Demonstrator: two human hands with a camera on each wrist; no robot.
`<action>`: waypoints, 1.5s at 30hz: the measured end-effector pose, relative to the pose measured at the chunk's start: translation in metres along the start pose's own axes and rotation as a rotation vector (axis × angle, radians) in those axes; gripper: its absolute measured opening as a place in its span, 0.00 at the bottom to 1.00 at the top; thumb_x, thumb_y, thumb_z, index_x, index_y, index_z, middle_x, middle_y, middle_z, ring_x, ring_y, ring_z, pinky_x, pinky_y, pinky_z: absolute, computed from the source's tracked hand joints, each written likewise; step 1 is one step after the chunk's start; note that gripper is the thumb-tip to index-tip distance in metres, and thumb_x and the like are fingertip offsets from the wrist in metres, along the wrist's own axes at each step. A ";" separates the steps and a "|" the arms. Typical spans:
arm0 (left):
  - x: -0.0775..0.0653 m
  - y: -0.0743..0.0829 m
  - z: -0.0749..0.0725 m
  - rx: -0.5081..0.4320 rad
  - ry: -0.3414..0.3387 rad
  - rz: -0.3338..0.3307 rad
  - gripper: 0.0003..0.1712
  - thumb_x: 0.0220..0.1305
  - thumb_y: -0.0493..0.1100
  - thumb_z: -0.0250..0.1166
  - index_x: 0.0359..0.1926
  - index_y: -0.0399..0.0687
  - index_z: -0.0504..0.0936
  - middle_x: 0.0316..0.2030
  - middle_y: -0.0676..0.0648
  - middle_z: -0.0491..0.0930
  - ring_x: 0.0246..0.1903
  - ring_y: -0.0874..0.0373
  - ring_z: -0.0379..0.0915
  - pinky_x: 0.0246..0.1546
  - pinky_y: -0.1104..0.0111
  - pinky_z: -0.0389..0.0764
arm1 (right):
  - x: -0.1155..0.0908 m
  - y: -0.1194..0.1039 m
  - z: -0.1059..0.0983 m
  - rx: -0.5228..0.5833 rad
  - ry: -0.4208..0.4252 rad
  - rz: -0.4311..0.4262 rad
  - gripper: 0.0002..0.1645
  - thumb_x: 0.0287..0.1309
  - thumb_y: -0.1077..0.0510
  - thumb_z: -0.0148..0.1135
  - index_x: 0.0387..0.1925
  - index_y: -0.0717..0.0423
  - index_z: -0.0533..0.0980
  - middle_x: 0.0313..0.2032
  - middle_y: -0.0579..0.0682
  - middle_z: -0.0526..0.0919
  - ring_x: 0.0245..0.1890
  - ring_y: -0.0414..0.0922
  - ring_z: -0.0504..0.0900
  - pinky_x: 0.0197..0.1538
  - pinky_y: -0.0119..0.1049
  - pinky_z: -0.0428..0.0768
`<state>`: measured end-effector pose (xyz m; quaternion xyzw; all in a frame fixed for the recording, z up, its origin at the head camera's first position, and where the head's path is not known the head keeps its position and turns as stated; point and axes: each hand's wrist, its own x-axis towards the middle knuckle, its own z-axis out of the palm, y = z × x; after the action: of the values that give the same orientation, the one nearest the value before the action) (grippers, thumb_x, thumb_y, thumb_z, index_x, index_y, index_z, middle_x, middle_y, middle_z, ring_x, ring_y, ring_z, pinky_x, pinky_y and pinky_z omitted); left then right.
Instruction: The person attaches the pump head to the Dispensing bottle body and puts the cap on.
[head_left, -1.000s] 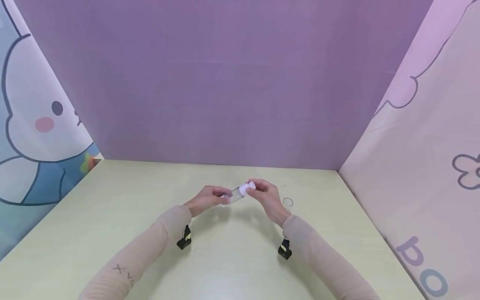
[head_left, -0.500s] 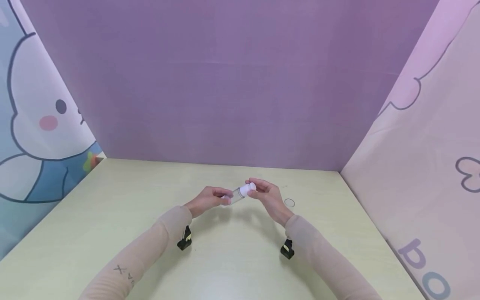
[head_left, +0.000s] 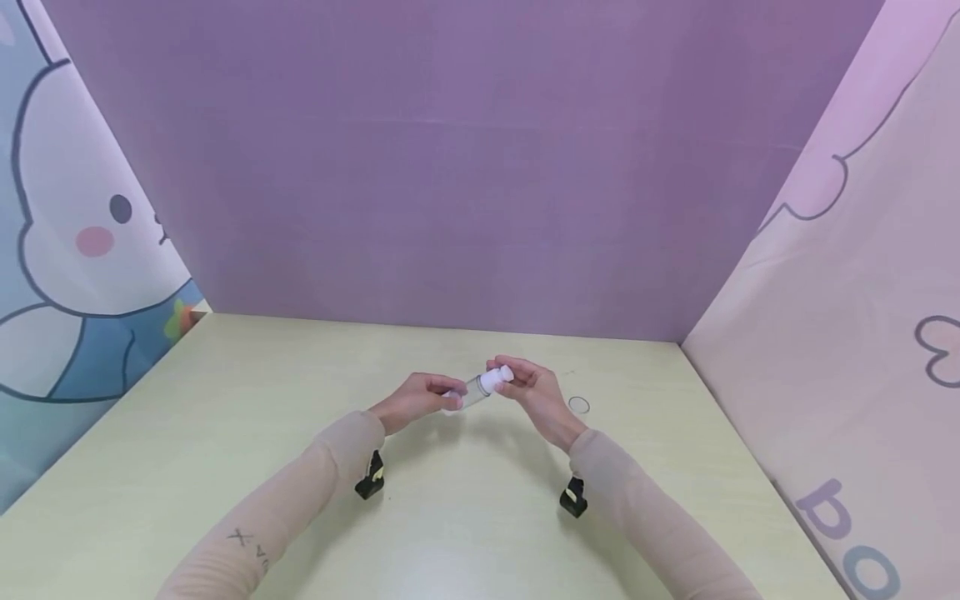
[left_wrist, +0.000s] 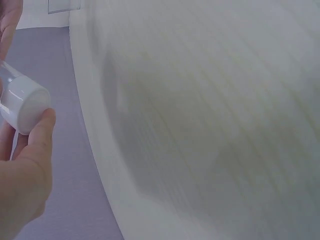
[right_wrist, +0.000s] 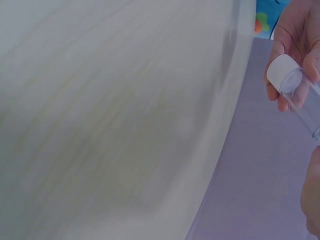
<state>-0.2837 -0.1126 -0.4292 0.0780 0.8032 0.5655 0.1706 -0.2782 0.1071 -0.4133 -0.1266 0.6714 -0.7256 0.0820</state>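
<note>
Both hands hold a slim clear bottle (head_left: 472,392) with a white top (head_left: 493,380), tilted up toward the right above the table. Thumb and fingers of my left hand (head_left: 417,401) grip its white base (left_wrist: 27,104), also visible in the right wrist view beside the clear body (right_wrist: 306,111). My right hand (head_left: 542,402) is around the white top, thumb on the near side and fingers behind. A dark ring shows around the bottle just below that top. In the right wrist view the top is out of frame.
A clear piece with a round rim (head_left: 579,405) stands on the pale table (head_left: 465,517), just right of my right hand. A purple panel (head_left: 450,167) rises at the back. Printed cloth walls (head_left: 840,333) flank both sides.
My right hand's fingers and thumb have shifted slightly along and around the white top. The left hand and bottle stay nearly in place. The head view has moved a little.
</note>
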 end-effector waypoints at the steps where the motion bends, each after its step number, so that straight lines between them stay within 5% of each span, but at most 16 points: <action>1: 0.000 0.000 0.000 0.003 0.003 -0.001 0.18 0.59 0.43 0.63 0.51 0.52 0.79 0.54 0.48 0.75 0.50 0.54 0.71 0.53 0.55 0.71 | 0.000 0.000 0.000 -0.007 0.008 0.002 0.26 0.52 0.72 0.58 0.56 0.62 0.70 0.55 0.58 0.76 0.53 0.43 0.77 0.54 0.33 0.74; 11: -0.002 0.001 0.001 0.007 0.009 0.004 0.25 0.55 0.46 0.66 0.54 0.47 0.77 0.54 0.47 0.75 0.50 0.53 0.71 0.54 0.54 0.71 | 0.000 -0.004 0.006 -0.039 0.097 0.021 0.24 0.49 0.72 0.61 0.52 0.64 0.73 0.50 0.57 0.79 0.50 0.43 0.79 0.52 0.33 0.76; 27: 0.002 0.004 0.003 -0.001 0.053 0.000 0.20 0.54 0.37 0.67 0.50 0.44 0.80 0.52 0.46 0.77 0.50 0.52 0.70 0.51 0.58 0.72 | -0.001 -0.003 0.014 -0.082 0.264 0.014 0.22 0.46 0.68 0.66 0.47 0.62 0.77 0.46 0.55 0.82 0.46 0.43 0.81 0.48 0.34 0.78; 45: 0.001 0.002 0.004 0.037 0.097 0.008 0.21 0.48 0.39 0.71 0.46 0.45 0.82 0.43 0.50 0.81 0.45 0.54 0.74 0.49 0.57 0.71 | -0.002 -0.003 0.013 -0.088 0.246 0.038 0.22 0.47 0.68 0.65 0.48 0.62 0.76 0.47 0.55 0.81 0.47 0.44 0.80 0.50 0.33 0.77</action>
<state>-0.2837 -0.1078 -0.4292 0.0570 0.8204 0.5545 0.1276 -0.2718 0.0956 -0.4102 -0.0273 0.7100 -0.7037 0.0072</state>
